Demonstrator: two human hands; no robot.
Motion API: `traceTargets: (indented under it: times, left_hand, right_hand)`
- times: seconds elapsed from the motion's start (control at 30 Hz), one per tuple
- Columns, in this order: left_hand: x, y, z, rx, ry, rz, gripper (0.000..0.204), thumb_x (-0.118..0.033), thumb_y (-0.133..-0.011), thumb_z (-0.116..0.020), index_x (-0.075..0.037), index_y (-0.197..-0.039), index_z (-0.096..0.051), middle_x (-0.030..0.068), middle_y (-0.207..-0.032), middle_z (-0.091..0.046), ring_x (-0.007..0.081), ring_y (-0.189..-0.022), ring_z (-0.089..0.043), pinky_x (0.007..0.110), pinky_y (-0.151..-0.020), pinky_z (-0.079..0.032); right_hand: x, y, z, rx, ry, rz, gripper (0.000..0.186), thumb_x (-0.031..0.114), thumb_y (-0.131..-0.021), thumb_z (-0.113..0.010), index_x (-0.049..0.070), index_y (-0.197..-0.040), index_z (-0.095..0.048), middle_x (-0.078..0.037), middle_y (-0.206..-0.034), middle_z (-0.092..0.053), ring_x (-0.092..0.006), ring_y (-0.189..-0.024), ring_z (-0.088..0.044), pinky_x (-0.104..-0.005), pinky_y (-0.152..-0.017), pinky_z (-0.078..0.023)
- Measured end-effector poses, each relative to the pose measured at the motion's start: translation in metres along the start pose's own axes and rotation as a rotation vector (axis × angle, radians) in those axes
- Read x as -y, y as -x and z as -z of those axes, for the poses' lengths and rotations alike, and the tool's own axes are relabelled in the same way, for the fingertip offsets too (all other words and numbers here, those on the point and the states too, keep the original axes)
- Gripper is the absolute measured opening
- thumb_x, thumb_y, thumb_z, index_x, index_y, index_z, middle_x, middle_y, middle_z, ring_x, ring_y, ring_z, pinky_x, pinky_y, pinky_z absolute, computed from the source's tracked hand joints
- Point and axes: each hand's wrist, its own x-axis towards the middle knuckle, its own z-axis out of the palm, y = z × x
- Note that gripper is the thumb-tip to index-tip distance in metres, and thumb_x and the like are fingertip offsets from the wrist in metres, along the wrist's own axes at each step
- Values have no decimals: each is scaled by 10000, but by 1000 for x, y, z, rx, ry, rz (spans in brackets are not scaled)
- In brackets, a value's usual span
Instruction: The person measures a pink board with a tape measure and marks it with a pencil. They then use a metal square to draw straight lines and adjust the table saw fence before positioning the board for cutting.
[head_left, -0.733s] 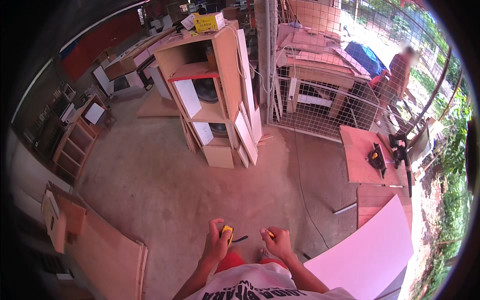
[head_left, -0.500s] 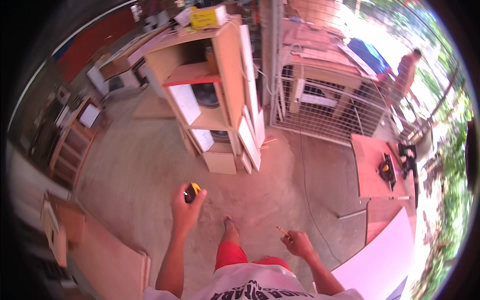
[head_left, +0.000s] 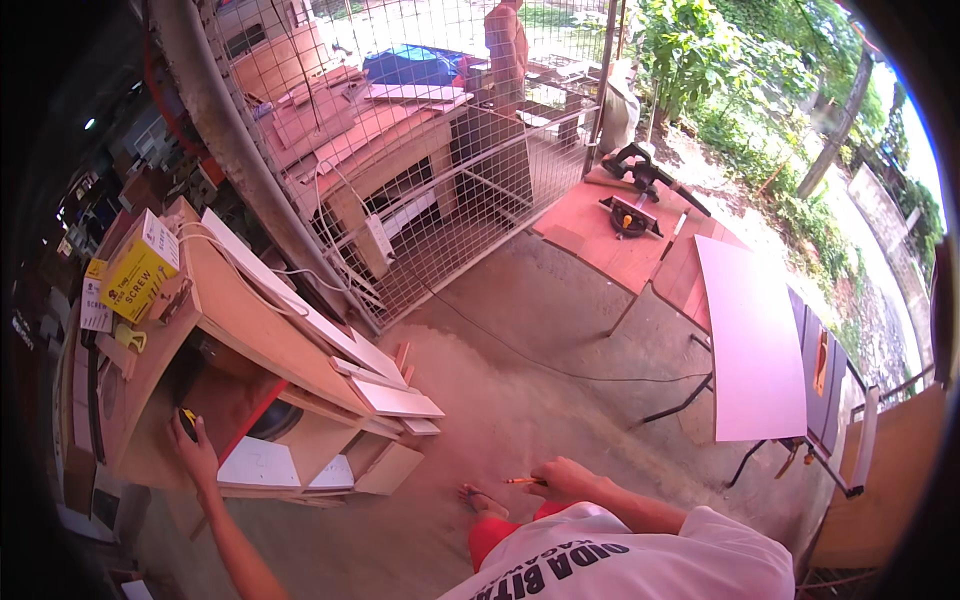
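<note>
My left hand (head_left: 196,450) is closed around a black and yellow tape measure (head_left: 188,422). It is stretched out to the left, by the open front of a tall wooden cabinet (head_left: 150,400); whether it touches the wood I cannot tell. Inside the cabinet are a red-edged shelf (head_left: 252,430) and a dark round speaker (head_left: 275,420). In front of my body, my right hand (head_left: 562,477) grips a thin orange-brown pencil (head_left: 522,481), its tip pointing left.
A yellow box (head_left: 143,265) lies on the cabinet top, and white boards (head_left: 385,395) lean along its side. Beyond stands a wire mesh gate (head_left: 480,170). Power saws (head_left: 632,215) rest on a reddish worktable (head_left: 590,240), beside a pale panel (head_left: 750,340). A cable (head_left: 560,375) crosses the floor. Another person (head_left: 507,50) is outside.
My view has turned to the right and come nearer the cabinet. My left hand, with the tape measure, has moved out left to the cabinet. The pencil stays in my right hand.
</note>
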Motion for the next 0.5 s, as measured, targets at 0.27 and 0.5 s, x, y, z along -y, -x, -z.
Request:
traceTargets:
  times: [0.27, 0.5]
  left_hand:
    - [36, -5, -17, 184, 185, -72, 479, -158, -1000, -621, -13, -1445, -518, 248, -1366, -548, 446, -1291, -526, 500, -1069, -437]
    - [38, -11, 19, 323, 98, -77, 538, -154, -934, -679, -83, -1451, -548, 241, -1456, -522, 431, -1338, -494, 490, -1125, -412]
  right_hand:
    - [36, 36, -6, -253, -9, -305, 359, 394, -937, -694, 36, -916, -717, -224, -844, -709, -450, -800, -673, -519, -729, -529]
    - [57, 60, -72, -320, -106, -351, 311, 334, -913, -698, 23, -913, -708, -227, -836, -707, -448, -799, -677, -514, -723, -525]
